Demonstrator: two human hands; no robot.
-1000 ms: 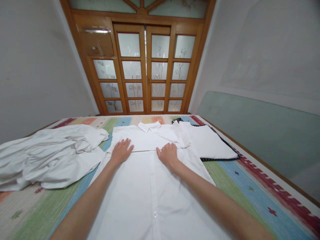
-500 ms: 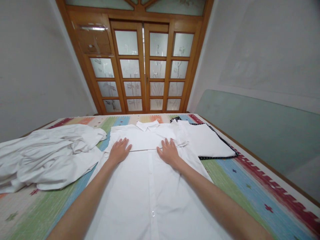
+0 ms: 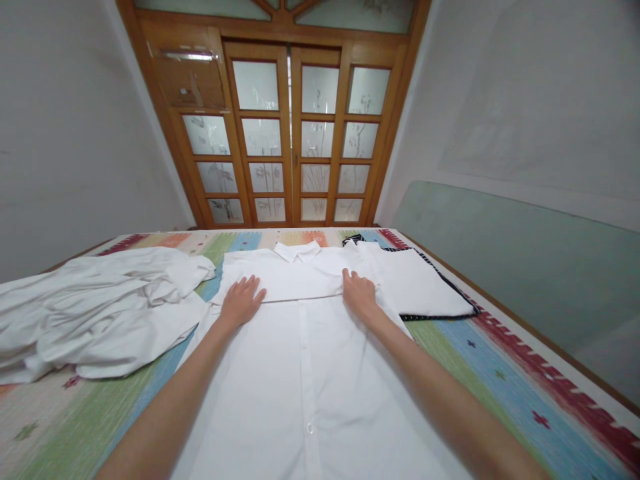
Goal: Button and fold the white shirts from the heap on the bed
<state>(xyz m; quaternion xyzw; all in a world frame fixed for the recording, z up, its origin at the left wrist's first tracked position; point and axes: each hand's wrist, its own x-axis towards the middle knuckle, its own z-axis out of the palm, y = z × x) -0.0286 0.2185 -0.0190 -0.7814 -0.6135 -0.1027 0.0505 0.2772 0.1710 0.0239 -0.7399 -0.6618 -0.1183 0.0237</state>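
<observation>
A white shirt point(image 3: 270, 373) lies front up in the middle of the striped cover point(image 3: 485, 360), its collar point(image 3: 297, 253) at the far end and its button placket running down towards the person. Across the upper part, just below the collar, sits a flat white panel point(image 3: 295, 283) with a straight near edge; whether this is a fold of the same shirt or a separate piece cannot be told. As far as this shows, the shirt looks laid out and mostly smoothed, with the collar in place, while the lower body stretches at length, unfolded, with soft creases on the right side. The left hand point(image 3: 243, 301) rests open and palm down at the left end of the panel's edge, fingers spread. The right hand point(image 3: 359, 293) is at the panel's right end with its fingers curled in; whether it pinches the cloth there cannot be told. Just beside the shirt on the right, a white cloth point(image 3: 420, 280) lies flat over a black patterned one point(image 3: 440, 317), both neatly spread. On the left, a white garment point(image 3: 100, 313) lies in a loose, crumpled heap, apparently not straightened. Beyond are wooden doors point(image 3: 340, 137) with frosted panes, and a pale green panel point(image 3: 525, 253) stands along the right.
</observation>
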